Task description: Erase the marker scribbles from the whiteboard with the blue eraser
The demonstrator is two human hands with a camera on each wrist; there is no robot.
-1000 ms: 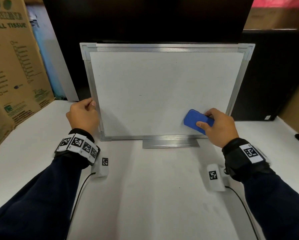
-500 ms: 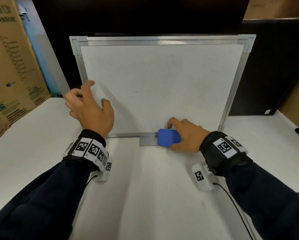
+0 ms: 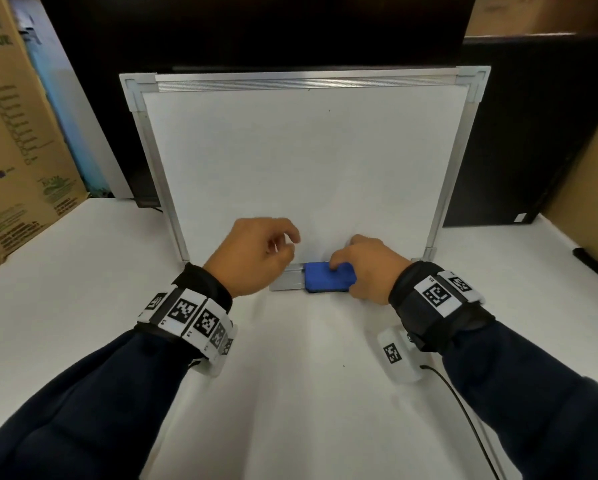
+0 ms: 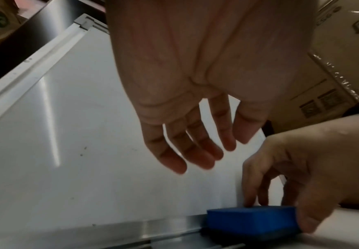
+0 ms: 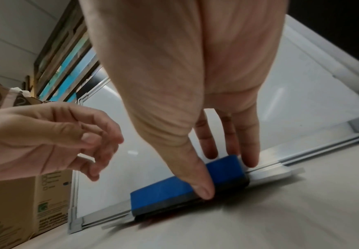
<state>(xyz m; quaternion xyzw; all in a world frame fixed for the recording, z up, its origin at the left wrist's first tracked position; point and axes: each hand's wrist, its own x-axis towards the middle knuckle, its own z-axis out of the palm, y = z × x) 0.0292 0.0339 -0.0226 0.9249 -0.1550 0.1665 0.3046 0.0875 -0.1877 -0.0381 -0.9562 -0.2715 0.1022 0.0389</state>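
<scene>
The whiteboard [image 3: 304,161] stands upright in an aluminium frame, its surface white with only a few tiny dark specks. The blue eraser [image 3: 320,277] lies flat on the metal tray [image 3: 287,282] at the board's bottom edge. My right hand [image 3: 346,258] pinches it, thumb on the near side and fingers on the far side, which the right wrist view shows on the eraser [image 5: 163,192]. My left hand [image 3: 285,247] hovers just left of the eraser, in front of the board's lower middle. Its fingers [image 4: 195,151] hang loosely curled and hold nothing.
A tall cardboard box [image 3: 16,133] stands at the left and a black panel [image 3: 533,133] at the right behind the board. The board rests on a white table [image 3: 290,393]. A black cable [image 3: 463,403] trails from my right wrist. A dark object [image 3: 595,268] lies at the right edge.
My right hand brought the eraser down from the board's lower right face onto the tray. My left hand let go of the board's left frame and moved right, towards the eraser.
</scene>
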